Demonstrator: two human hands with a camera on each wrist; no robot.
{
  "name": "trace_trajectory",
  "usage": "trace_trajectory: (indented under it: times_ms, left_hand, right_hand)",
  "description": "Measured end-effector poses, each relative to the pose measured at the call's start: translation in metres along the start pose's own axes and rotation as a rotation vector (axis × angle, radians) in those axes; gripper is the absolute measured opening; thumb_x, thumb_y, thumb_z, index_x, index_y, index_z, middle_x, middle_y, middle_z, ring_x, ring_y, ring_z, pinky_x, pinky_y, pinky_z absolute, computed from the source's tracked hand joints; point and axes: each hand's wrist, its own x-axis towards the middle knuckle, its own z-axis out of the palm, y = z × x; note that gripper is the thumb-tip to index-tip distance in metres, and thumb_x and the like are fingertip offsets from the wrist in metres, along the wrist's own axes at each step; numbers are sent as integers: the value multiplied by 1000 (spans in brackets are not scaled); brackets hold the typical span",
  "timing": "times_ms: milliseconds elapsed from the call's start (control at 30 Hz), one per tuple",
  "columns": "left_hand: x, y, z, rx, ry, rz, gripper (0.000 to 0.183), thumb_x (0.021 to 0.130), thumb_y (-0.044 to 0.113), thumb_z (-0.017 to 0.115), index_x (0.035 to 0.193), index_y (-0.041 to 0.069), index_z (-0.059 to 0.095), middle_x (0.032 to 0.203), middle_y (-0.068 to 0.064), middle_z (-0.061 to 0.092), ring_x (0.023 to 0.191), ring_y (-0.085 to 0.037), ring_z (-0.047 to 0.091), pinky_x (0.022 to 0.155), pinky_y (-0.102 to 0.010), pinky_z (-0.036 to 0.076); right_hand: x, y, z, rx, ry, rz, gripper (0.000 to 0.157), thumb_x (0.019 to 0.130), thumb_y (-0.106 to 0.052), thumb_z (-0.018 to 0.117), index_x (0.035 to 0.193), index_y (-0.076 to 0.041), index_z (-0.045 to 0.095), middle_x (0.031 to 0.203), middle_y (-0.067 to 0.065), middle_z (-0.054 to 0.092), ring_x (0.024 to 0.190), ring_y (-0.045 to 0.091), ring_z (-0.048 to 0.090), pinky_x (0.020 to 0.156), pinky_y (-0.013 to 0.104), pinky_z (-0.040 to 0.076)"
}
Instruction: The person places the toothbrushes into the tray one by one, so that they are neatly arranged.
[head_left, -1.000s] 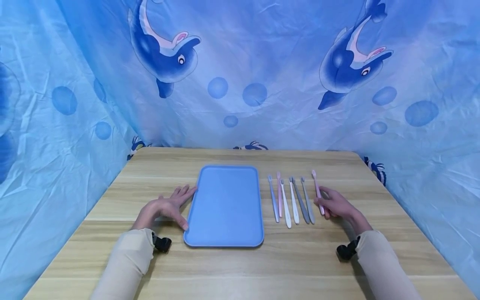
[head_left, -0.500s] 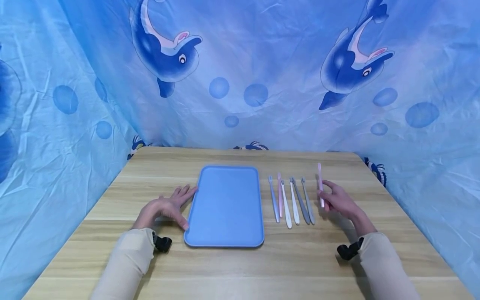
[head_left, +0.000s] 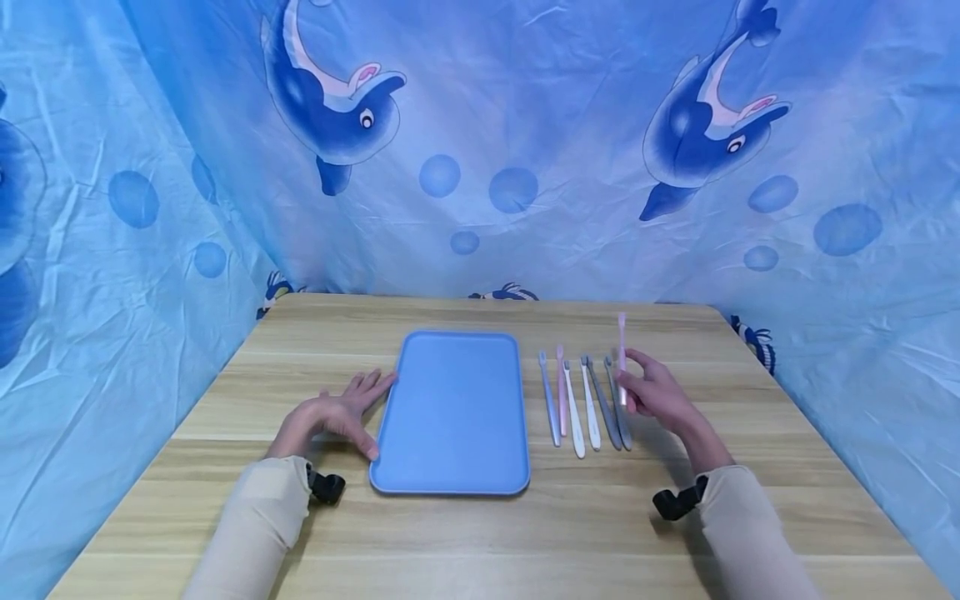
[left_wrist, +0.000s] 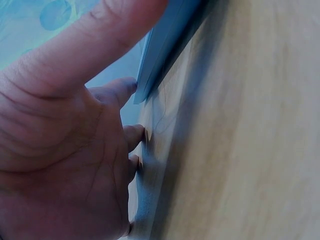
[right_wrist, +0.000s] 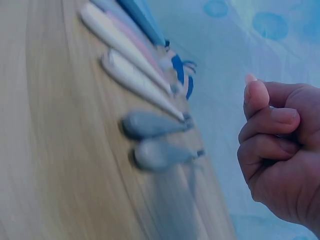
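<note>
In the head view my right hand pinches a pink toothbrush between thumb and fingers, its head end up. It is held above the right end of a row of toothbrushes, over a grey-blue toothbrush. The right wrist view shows the curled fingers, with the held toothbrush mostly hidden. My left hand lies spread at the left side of a blue tray; thumb and index finger touch its edge. The left wrist view shows this palm beside the tray's rim.
Right of the tray lie a blue toothbrush, another pink toothbrush, two white toothbrushes and a dark grey toothbrush. The wooden table ends at a blue dolphin-print curtain behind.
My right hand has lifted the pink toothbrush off the table, tilted it more upright, and then carried it left toward the row. The left hand and tray stay in place.
</note>
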Motion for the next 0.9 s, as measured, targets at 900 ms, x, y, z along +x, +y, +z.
trace_trajectory:
  times_ms: [900]
  left_hand:
    - [-6,13,-3,14,-4,-10,145,59,63,88,162,18,-2,168,-23,-12,152,-52,-15,105,-87,-9]
  right_hand:
    - [18,-31,77,80,-51,-80,60,107,-18,46,158,-4,17,47,-7,53,38,3,41,38,18,26]
